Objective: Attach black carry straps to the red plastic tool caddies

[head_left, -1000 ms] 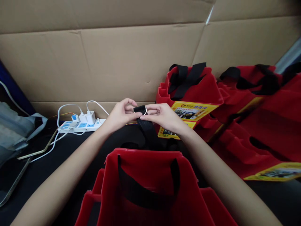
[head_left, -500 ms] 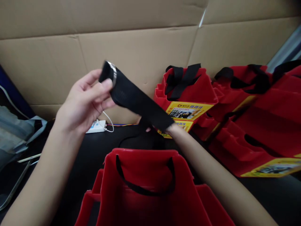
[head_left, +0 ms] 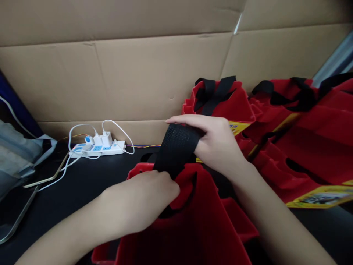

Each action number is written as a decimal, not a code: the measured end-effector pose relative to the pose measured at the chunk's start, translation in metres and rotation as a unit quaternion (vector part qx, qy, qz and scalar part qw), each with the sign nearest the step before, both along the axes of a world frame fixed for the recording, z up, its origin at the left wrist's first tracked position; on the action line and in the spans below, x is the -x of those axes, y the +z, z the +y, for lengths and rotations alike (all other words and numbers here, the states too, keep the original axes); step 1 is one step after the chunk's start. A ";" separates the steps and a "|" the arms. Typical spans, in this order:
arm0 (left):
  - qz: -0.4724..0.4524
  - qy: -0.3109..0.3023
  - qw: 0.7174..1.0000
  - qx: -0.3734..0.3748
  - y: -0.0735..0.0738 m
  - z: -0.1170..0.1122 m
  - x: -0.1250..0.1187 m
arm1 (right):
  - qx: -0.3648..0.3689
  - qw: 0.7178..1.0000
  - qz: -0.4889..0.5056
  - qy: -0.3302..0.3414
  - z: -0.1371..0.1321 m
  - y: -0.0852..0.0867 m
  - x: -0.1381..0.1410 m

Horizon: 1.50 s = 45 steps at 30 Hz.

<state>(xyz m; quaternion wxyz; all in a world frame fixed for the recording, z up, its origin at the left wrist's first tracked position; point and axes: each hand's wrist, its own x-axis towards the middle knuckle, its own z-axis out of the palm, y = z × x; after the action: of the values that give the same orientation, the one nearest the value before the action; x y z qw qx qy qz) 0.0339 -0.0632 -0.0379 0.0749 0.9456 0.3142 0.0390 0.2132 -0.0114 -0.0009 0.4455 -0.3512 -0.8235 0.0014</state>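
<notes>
Black strap [head_left: 179,145], broad and woven, stands up at the far rim of an open red container [head_left: 215,221] directly before the person, between the two hands. The right grip [head_left: 217,141] is closed on the strap's upper part, with the fingers stretched along the top edge. The left grip [head_left: 146,198] is curled at the strap's lower end, knuckles upward, over the container's rim; its fingertips are hidden, so I cannot tell whether it grasps the strap. The container rests on a dark surface [head_left: 85,180].

Just behind the right grip, a second red container [head_left: 238,101] carries black straps across its top, and more red containers [head_left: 322,136] stand farther right. At the left lie a white power strip [head_left: 114,147] with cables plugged in and a greyish bag [head_left: 16,151]. Brown cardboard [head_left: 143,81] stands behind everything.
</notes>
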 end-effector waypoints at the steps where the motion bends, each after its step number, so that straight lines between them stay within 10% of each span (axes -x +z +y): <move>1: 0.005 0.016 1.000 -0.012 -0.003 0.004 -0.002 | -0.018 1.000 -0.003 -0.005 -0.005 0.001 0.000; 9: -0.052 0.034 0.995 -0.079 0.015 0.048 -0.003 | -0.045 0.999 0.003 0.012 -0.012 0.000 0.002; 14: -0.170 0.114 0.976 -0.073 0.032 0.024 0.009 | 0.006 0.995 0.098 0.019 -0.003 0.004 -0.004; 22: -0.071 0.046 0.996 0.012 0.020 0.012 0.003 | 0.087 0.988 -0.009 0.126 -0.009 0.010 -0.008; 31: 0.003 0.033 0.998 0.044 0.027 0.034 0.012 | -0.049 0.988 0.121 0.077 0.002 -0.001 0.001; 40: 0.104 0.013 0.990 0.090 -0.004 0.037 -0.014 | -0.235 0.952 -0.119 0.155 0.006 -0.022 0.005; 45: 0.079 0.003 0.990 0.119 0.011 0.043 -0.001 | -0.152 0.938 -0.288 0.118 -0.006 -0.004 -0.003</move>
<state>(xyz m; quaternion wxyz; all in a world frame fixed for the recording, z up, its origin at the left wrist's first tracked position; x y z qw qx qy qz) 0.0347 -0.0201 -0.0265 0.1618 0.9289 0.3248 -0.0736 0.2165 -0.0170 -0.0048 0.2338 -0.1648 -0.9426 -0.1723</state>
